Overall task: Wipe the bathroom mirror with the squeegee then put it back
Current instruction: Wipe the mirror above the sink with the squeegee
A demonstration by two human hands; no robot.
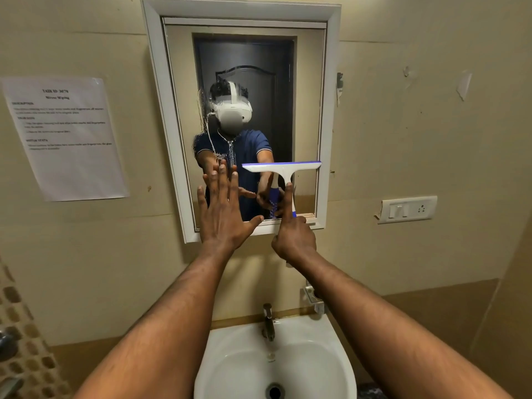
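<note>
A white-framed bathroom mirror (247, 67) hangs on the beige wall above the sink. Water streaks and droplets run down its left-centre glass. A white squeegee (283, 168) with a blue blade edge lies against the lower right part of the glass, its blade level. My right hand (293, 234) is shut on the squeegee's handle, with the index finger stretched up along the stem. My left hand (221, 208) is open, fingers spread, flat against or just in front of the lower left glass. The mirror reflects both hands and a person in a blue shirt.
A white sink (331, 355) with a metal tap (268, 323) sits directly below. A printed paper sheet (66, 136) is taped to the wall at left. A switch and socket plate (407, 209) is on the wall at right. A metal bracket (312, 299) projects beside the tap.
</note>
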